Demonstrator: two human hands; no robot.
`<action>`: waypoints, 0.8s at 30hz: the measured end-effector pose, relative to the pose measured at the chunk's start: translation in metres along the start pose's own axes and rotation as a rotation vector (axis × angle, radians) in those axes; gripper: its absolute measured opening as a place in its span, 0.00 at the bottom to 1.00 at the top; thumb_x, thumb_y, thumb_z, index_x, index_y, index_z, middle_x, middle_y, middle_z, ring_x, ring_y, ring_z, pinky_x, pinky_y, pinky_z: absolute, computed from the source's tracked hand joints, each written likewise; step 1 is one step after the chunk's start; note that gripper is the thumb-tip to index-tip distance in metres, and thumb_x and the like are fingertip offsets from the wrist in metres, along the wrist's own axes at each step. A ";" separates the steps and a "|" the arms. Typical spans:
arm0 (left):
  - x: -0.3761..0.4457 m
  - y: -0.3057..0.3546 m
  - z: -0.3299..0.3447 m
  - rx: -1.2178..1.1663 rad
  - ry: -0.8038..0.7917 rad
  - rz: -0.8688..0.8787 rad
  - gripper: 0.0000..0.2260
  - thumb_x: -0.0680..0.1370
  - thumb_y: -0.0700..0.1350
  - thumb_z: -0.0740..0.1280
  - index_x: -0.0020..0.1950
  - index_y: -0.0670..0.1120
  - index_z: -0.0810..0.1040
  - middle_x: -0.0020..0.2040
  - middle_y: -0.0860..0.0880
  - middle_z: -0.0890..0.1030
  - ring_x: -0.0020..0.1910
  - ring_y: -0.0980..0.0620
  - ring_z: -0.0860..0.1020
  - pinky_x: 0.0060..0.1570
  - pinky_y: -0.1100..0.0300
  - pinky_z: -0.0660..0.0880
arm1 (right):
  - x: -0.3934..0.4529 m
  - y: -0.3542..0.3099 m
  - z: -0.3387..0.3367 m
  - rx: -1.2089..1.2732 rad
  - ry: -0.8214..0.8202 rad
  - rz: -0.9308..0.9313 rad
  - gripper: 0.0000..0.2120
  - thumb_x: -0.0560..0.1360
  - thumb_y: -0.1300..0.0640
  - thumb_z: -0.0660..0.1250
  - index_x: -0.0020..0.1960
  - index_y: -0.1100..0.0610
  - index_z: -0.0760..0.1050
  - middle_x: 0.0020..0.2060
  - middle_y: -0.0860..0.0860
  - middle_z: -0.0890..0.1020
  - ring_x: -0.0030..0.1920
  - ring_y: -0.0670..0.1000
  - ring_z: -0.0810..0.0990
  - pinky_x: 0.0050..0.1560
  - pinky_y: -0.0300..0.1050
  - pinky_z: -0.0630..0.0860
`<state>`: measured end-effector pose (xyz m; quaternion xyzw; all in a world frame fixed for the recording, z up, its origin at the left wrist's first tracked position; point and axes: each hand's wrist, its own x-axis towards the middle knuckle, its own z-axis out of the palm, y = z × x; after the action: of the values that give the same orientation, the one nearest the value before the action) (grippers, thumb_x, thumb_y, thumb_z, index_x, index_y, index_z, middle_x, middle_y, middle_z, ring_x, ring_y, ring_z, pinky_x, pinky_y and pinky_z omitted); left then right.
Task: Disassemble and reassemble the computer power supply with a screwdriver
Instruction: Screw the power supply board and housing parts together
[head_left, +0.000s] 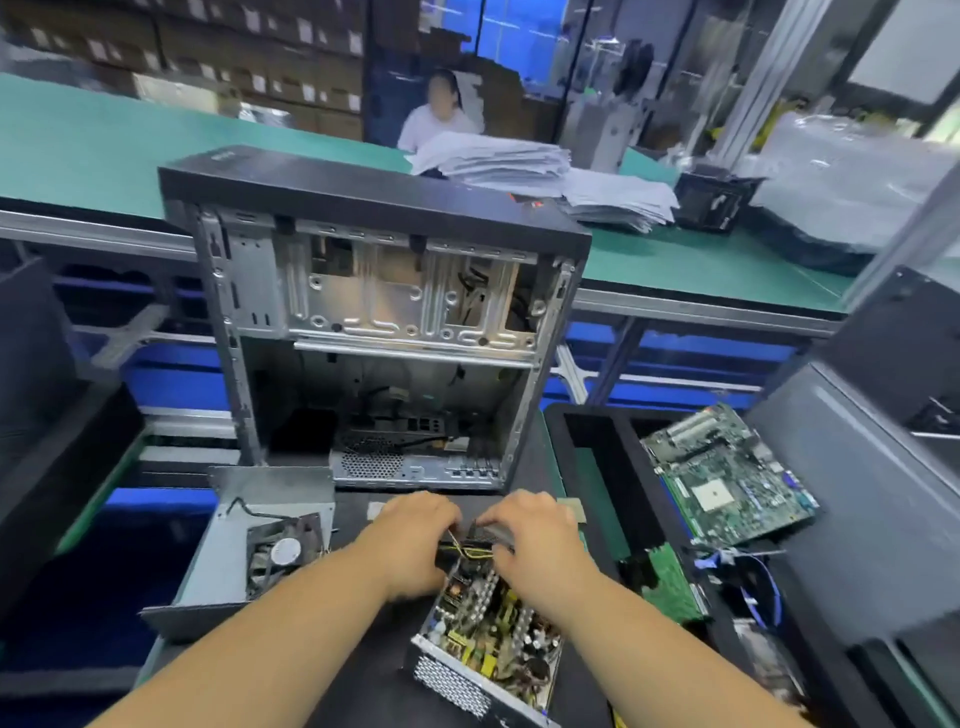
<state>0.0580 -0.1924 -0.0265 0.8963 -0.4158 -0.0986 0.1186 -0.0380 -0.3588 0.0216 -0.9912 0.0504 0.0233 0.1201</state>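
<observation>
Right now both my hands are down on the open power supply (488, 644), which sits on the dark mat of the bench (363, 670) just in front of me, its circuit board bare and facing up, with a perforated metal wall at its near end. My left hand (410, 545) is curled over the bundle of yellow and black wires (470, 548) at the far end of the board, fingers bent down into them, and my right hand (535, 551) is doing the same from the other side, fingertips pinching into the same bundle, so the two hands nearly meet over the wires. To my left, the grey metal cover (244, 551) lies open beside the board, with its fan (280, 553) set in it and a black lead looping off it. Behind my hands stands the gutted computer case (374, 312), side open toward me, drive bays at the top. Off to the right, a green motherboard (727, 478) rests tilted in a black tray (587, 467), with a smaller green card (670, 582) and blue cables (763, 587) near it. Across the aisle a green-topped bench carries stacks of paper (498, 161), and a person in white (436, 122) sits behind them.
</observation>
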 end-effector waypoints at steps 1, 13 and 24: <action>0.004 0.000 0.001 0.020 -0.014 -0.004 0.20 0.67 0.54 0.71 0.58 0.56 0.73 0.58 0.54 0.75 0.61 0.51 0.72 0.60 0.56 0.66 | -0.003 0.004 -0.003 -0.010 -0.007 0.045 0.20 0.76 0.54 0.63 0.66 0.41 0.73 0.61 0.44 0.74 0.64 0.52 0.69 0.62 0.51 0.64; 0.020 -0.013 0.000 0.124 0.007 0.004 0.09 0.75 0.40 0.63 0.48 0.55 0.70 0.51 0.52 0.79 0.50 0.48 0.74 0.49 0.56 0.67 | -0.042 0.049 -0.002 -0.122 -0.171 0.197 0.23 0.72 0.64 0.63 0.63 0.44 0.74 0.56 0.50 0.80 0.57 0.58 0.74 0.55 0.48 0.70; 0.005 -0.017 -0.038 0.139 0.021 0.104 0.08 0.69 0.48 0.60 0.46 0.52 0.76 0.38 0.53 0.78 0.42 0.53 0.73 0.63 0.59 0.56 | -0.017 0.043 -0.016 -0.418 -0.174 -0.078 0.17 0.67 0.68 0.63 0.51 0.51 0.76 0.47 0.50 0.79 0.52 0.57 0.73 0.43 0.47 0.64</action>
<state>0.0840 -0.1803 0.0041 0.8806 -0.4662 -0.0540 0.0654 -0.0590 -0.4025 0.0282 -0.9900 -0.0043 0.1140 -0.0832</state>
